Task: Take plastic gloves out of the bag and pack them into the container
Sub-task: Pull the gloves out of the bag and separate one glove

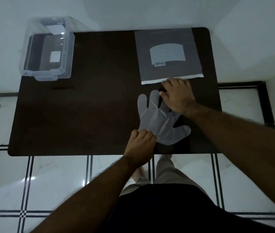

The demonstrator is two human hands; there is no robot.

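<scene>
Plastic glove (pixel 160 121) flat on dark table (pixel 83 115), near front edge. Left hand (pixel 141 145) fingers curled, pinching cuff edge. Right hand (pixel 178 95) fingers pressed flat on glove fingertips, just below grey bag (pixel 167 54). Judgement: fold evenly, hold film taut; clear container (pixel 47 51) well apart, far-left corner.

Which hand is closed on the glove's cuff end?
The left hand, curled at the plastic glove's near cuff edge. The right hand lies flatter, across the glove's finger end by the bag.

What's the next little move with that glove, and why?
Probably fold or gather the plastic glove: it lies spread flat on the table, pinned by the left hand and right hand, while the clear container sits far off.
</scene>
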